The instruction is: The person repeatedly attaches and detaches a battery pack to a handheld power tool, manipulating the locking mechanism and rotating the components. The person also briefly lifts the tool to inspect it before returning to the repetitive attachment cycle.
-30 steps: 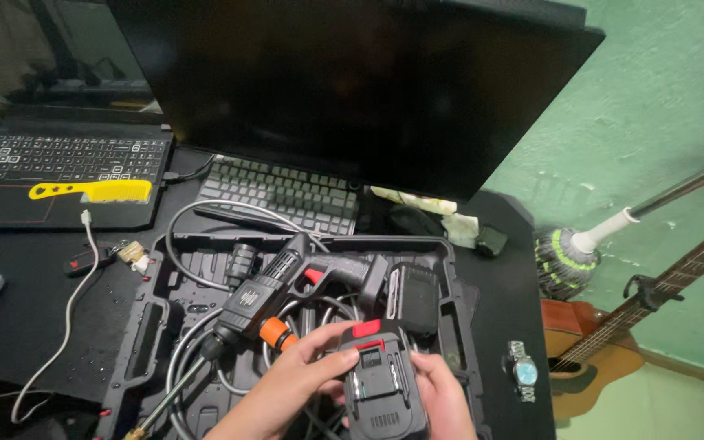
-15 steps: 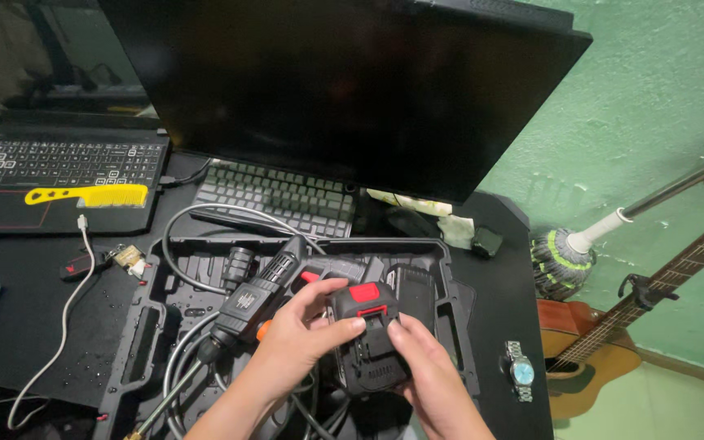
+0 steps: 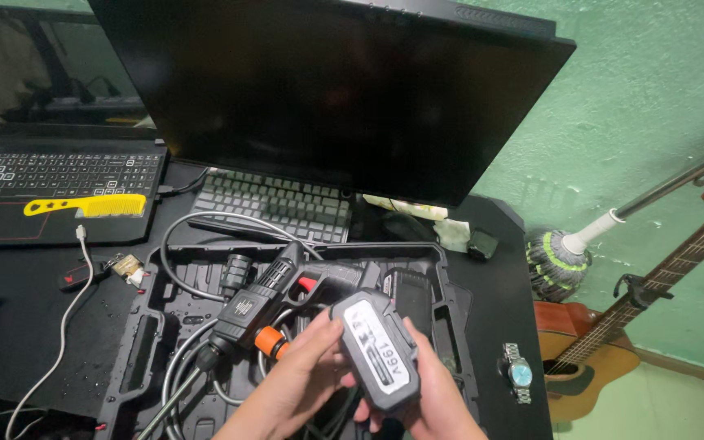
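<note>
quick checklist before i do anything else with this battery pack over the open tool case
1. Hold on battery pack: both the left hand and right hand are on it. Ok.
2. Label side visible: the pale label faces up. Ok.
3. Contact side of the pack: turned away from view. Cannot tell.
4. Spray gun seated in the tool case: it lies across the case over loops of hose. Ok.
5. Dry working surface: droplets speckle the case's left side. Not ok.
6. Wristwatch near the desk edge, right of the case: apart from both hands. Ok.

Head-worn view, close, down over desk [image 3: 34,326]
</note>
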